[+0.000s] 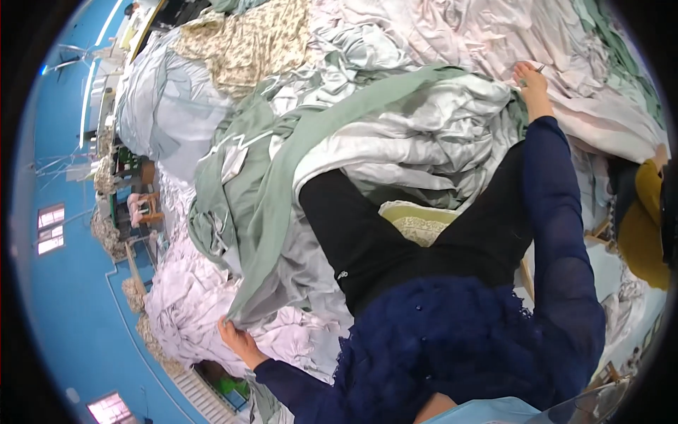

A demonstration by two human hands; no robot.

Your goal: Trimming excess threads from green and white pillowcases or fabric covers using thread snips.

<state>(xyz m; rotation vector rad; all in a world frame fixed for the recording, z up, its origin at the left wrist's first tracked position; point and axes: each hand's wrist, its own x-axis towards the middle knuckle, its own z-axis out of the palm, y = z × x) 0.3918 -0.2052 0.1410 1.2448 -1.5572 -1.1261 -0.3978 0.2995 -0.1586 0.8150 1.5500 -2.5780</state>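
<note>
At the lower left, my left hand point(241, 344) pinches the end of a long green cloth point(275, 205). The cloth runs up over my lap in a curved band, with its far end near my right side. Stretched out to the upper right, my right hand point(531, 79) is closed around a small pointed metal tool point(540, 68), perhaps thread snips; its kind is not clear. That hand is beside pale pink cloth point(565, 92). Crumpled white, silky cloth point(431, 120) lies over my knees, under and beside the green band.
Heaps of fabric surround me: a floral beige piece point(247, 46), light blue cloth point(166, 99) and pale lilac cloth point(191, 304). A person in a mustard sleeve point(641, 219) is close on the right. Wooden stools point(145, 208) stand at the left by a blue floor point(78, 297).
</note>
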